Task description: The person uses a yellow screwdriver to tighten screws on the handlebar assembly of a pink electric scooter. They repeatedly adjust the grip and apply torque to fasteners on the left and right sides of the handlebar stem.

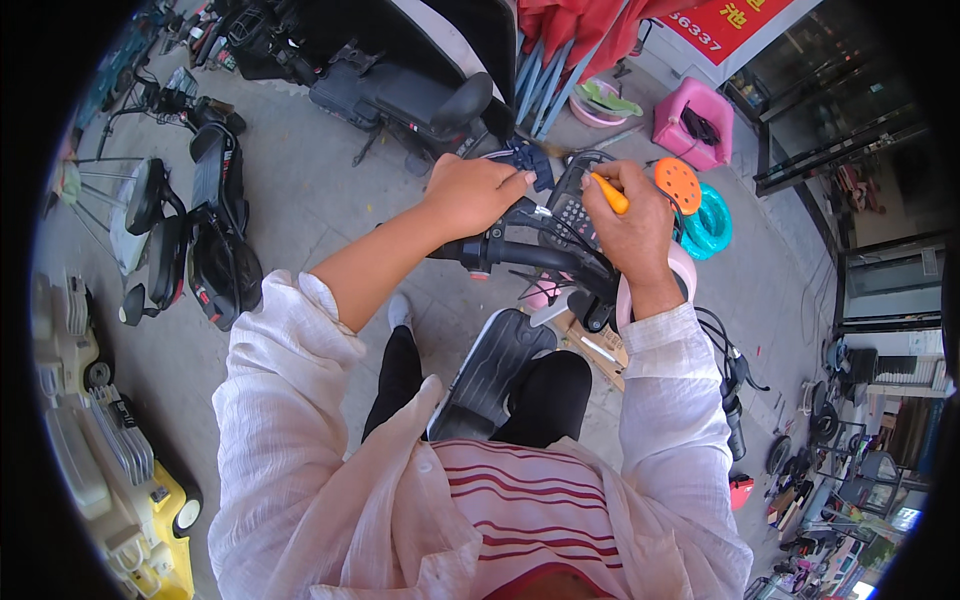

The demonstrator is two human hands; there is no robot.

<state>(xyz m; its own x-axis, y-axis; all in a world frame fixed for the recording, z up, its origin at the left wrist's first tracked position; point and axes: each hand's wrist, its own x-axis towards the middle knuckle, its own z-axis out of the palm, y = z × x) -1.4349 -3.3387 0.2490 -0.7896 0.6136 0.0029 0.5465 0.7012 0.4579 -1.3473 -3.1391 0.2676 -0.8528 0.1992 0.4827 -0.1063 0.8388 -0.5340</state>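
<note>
I am astride a scooter or e-bike with black handlebars (545, 255) turned at an angle and a dark front basket (572, 215). My right hand (635, 215) is closed around a screwdriver with a yellow-orange handle (609, 194), above the basket; its tip is hidden. My left hand (480, 192) is past the left end of the handlebars, its fingers curled together. Against its thumb and fingertips lies a crumpled-looking dark blue thing (530, 162), whose kind I cannot make out.
A black footboard (495, 365) lies between my legs. Parked scooters (400, 95) stand ahead and to the left (222, 225). Ahead right are a pink chair (692, 125), a pink basin (605, 103) and a teal ring (708, 222). A yellow toy vehicle (165, 530) stands at lower left.
</note>
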